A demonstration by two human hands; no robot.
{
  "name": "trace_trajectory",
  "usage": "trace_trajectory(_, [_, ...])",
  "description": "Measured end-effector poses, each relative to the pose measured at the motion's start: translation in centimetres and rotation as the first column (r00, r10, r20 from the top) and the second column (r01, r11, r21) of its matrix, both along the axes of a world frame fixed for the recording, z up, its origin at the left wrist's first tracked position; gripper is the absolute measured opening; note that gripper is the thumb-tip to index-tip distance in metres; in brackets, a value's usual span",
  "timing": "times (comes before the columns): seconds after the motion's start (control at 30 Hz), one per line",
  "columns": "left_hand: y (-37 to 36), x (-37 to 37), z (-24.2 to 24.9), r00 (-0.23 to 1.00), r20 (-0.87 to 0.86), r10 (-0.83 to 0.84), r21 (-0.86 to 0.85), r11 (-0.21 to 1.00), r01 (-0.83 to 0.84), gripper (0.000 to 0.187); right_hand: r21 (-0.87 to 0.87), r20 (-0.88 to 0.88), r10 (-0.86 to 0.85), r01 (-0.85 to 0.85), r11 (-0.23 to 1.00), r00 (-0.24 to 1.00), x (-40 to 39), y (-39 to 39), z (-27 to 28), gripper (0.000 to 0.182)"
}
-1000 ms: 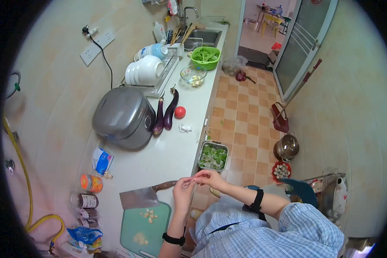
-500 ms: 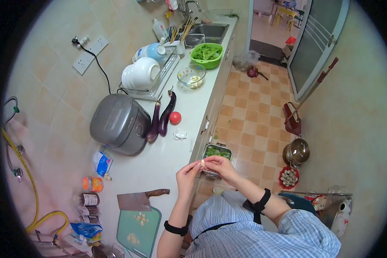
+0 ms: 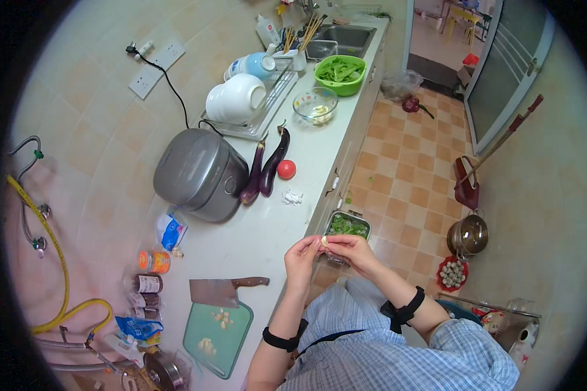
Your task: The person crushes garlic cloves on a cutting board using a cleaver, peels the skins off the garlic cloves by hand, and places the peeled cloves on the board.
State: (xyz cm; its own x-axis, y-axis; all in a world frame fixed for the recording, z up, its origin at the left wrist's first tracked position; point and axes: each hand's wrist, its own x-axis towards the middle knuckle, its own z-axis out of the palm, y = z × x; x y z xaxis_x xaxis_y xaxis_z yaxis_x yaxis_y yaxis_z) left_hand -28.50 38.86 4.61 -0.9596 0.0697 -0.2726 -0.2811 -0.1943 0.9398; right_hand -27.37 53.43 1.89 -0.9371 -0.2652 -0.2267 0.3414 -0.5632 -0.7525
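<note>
A small pale garlic clove (image 3: 325, 241) is pinched between the fingertips of my left hand (image 3: 302, 254) and my right hand (image 3: 349, 250), which meet just beyond the counter's front edge. Below them, a bin (image 3: 347, 226) holds green leafy scraps. On the counter to the left, a cleaver (image 3: 215, 292) with a wooden handle lies at the top edge of a green cutting board (image 3: 233, 339). Two piles of pale garlic pieces (image 3: 222, 318) rest on the board. Farther back, a glass bowl (image 3: 315, 104) contains several pale cloves.
Two eggplants (image 3: 274, 163), a tomato (image 3: 286, 169) and crumpled white paper (image 3: 292, 197) lie beside a grey rice cooker (image 3: 202, 173). Behind are a dish rack (image 3: 267, 120) and a green basin of leaves (image 3: 340, 75). Jars (image 3: 154, 261) line the wall. A pot (image 3: 467, 234) stands on the floor.
The camera view has shifted, so the scene sits farther right. Both hands stay together on the clove, more of which now shows between the fingertips.
</note>
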Motion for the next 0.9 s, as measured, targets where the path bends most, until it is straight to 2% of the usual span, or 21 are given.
trace_trajectory(0.03, [-0.1, 0.0, -0.2, 1.000, 0.014, 0.006, -0.005, 1.000, -0.005, 0.020, -0.004, 0.004, 0.004, -0.004, 1.000, 1.000, 0.0, 0.1, -0.5, 0.024])
trace_trajectory(0.1, [0.1, 0.0, -0.3, 0.999, 0.027, 0.047, 0.001, 0.999, -0.047, 0.021, -0.223, 0.138, 0.033, -0.002, 0.975, 0.990, -0.2, 0.3, -1.8, 0.027])
trace_trajectory(0.17, [0.3, -0.2, -0.5, 0.995, 0.039, 0.087, 0.008, 0.996, -0.087, 0.022, -0.282, 0.153, 0.050, -0.005, 0.959, 0.987, -0.4, 0.5, -2.8, 0.027])
trace_trajectory(0.23, [0.4, -0.5, -1.1, 0.997, -0.028, 0.075, -0.008, 0.997, -0.075, 0.023, -0.339, 0.168, 0.065, -0.004, 0.941, 0.984, -0.7, 0.7, -3.2, 0.027])
trace_trajectory(0.33, [0.7, -1.2, -1.3, 0.999, -0.015, 0.050, -0.027, 0.998, -0.050, 0.026, -0.422, 0.183, 0.077, 0.007, 0.906, 0.980, -0.9, 1.1, -3.3, 0.023])
trace_trajectory(0.43, [1.4, -1.8, -1.7, 0.997, -0.073, 0.000, -0.064, 0.998, -0.004, 0.027, -0.366, 0.226, 0.039, 0.048, 0.929, 0.973, -1.0, 1.4, -3.1, 0.023])
trace_trajectory(0.47, [1.7, -2.0, -2.0, 0.997, -0.072, 0.000, -0.065, 0.998, -0.005, 0.027, -0.287, 0.220, 0.006, 0.059, 0.956, 0.975, -1.1, 1.5, -3.2, 0.023])
trace_trajectory(0.5, [2.0, -2.1, -2.2, 0.989, -0.143, -0.024, -0.145, 0.989, 0.004, 0.026, -0.206, 0.211, -0.027, 0.071, 0.976, 0.977, -1.1, 1.5, -3.0, 0.023])
trace_trajectory(0.53, [2.1, -2.2, -2.3, 0.976, -0.211, -0.054, -0.226, 0.974, 0.005, 0.025, -0.206, 0.211, -0.027, 0.071, 0.976, 0.977, -1.1, 1.6, -2.6, 0.023])
trace_trajectory(0.6, [2.2, -1.9, -1.9, 0.980, -0.184, -0.069, -0.232, 0.972, 0.025, 0.023, 0.060, 0.109, -0.122, 0.115, 0.991, 0.987, -1.0, 1.7, -1.7, 0.021])
trace_trajectory(0.63, [2.3, -1.8, -1.6, 0.984, -0.158, -0.083, -0.237, 0.970, 0.044, 0.022, 0.060, 0.108, -0.121, 0.115, 0.992, 0.987, -1.1, 1.7, -1.6, 0.021])
trace_trajectory(0.7, [2.4, -1.6, -1.4, 0.991, -0.109, -0.077, -0.197, 0.979, 0.054, 0.022, 0.259, -0.125, -0.190, 0.216, 0.941, 0.974, -1.1, 1.7, -1.5, 0.020])
trace_trajectory(0.73, [2.5, -1.6, -1.3, 0.996, -0.059, -0.072, -0.155, 0.986, 0.062, 0.021, 0.258, -0.127, -0.189, 0.216, 0.942, 0.974, -1.1, 1.8, -1.3, 0.020])
trace_trajectory(0.83, [2.6, -1.6, -1.2, 0.990, -0.114, -0.081, -0.141, 0.988, 0.065, 0.022, 0.318, -0.205, -0.174, 0.233, 0.919, 0.963, -1.1, 1.7, -0.7, 0.019])
trace_trajectory(0.9, [2.5, -1.4, -0.6, 0.995, -0.068, -0.066, -0.107, 0.993, 0.058, 0.023, 0.327, -0.217, -0.148, 0.214, 0.920, 0.965, -1.2, 1.7, -0.4, 0.019])
